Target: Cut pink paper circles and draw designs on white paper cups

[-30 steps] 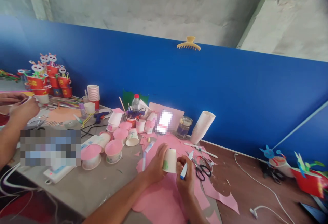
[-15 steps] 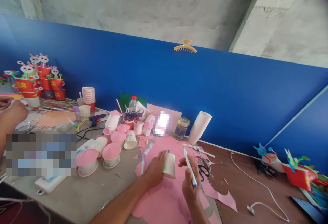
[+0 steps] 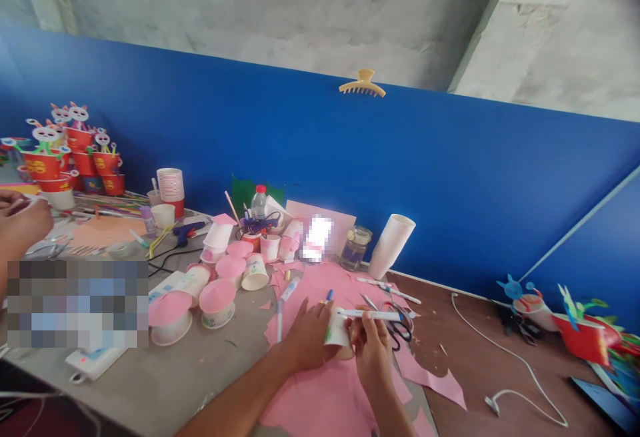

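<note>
My left hand (image 3: 311,336) grips a white paper cup (image 3: 337,332) with a green mark on its side. In my right hand (image 3: 371,345) is a white marker (image 3: 383,316), held level with its tip against or very near the cup's upper side. Under both hands lies torn pink paper (image 3: 305,394). Scissors (image 3: 400,334) with dark handles rest just right of my right hand, partly behind the marker. A blue-ended pen (image 3: 329,296) shows beyond my left fingers. Another marker (image 3: 286,294) lies left of the hand.
Cups with pink paper tops (image 3: 217,300) crowd the left, beside a power strip (image 3: 100,357). A glass jar (image 3: 356,248) and a leaning cup stack (image 3: 393,245) stand behind. A white cable (image 3: 520,350) crosses the brown tabletop. Another person's hand (image 3: 23,224) works at far left.
My right hand has turned the marker from steep to nearly level and brought it to the cup. The cup has tilted slightly in my left hand.
</note>
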### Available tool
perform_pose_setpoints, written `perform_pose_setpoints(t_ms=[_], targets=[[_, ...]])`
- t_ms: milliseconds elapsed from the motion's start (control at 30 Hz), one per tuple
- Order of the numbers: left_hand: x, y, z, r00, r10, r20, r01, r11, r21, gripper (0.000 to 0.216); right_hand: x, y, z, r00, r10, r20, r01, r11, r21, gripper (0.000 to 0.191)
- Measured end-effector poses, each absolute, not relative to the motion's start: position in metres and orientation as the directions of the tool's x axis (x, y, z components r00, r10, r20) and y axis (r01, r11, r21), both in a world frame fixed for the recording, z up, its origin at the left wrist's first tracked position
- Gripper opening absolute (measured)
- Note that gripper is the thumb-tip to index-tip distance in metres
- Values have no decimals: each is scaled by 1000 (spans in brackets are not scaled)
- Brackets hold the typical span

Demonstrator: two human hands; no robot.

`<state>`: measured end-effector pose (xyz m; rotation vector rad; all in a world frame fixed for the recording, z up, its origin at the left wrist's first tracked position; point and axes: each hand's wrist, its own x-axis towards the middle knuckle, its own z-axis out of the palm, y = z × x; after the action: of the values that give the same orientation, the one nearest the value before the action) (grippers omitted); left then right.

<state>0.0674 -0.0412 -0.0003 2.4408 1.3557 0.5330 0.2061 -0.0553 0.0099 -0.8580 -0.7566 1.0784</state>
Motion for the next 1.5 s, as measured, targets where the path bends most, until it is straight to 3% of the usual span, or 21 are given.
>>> perform_pose_setpoints(t_ms=[233,633,900,1500], targets=[[66,-41,2,481,865,145,762,-494,419,73,205,-54,13,350,936,-25,-450,145,-881,36],[67,-41,9,485,865,132,753,-489,440,79,206,-52,9,355,935,0,-444,168,-880,33],[67,-40,8,497,855,148,751,-509,420,70,208,-52,6,342,935,96,-361,225,-905,26],[68,-39,4,502,839,210,694,-535,482,86,212,-51,1,350,927,135,-288,244,-926,27]])
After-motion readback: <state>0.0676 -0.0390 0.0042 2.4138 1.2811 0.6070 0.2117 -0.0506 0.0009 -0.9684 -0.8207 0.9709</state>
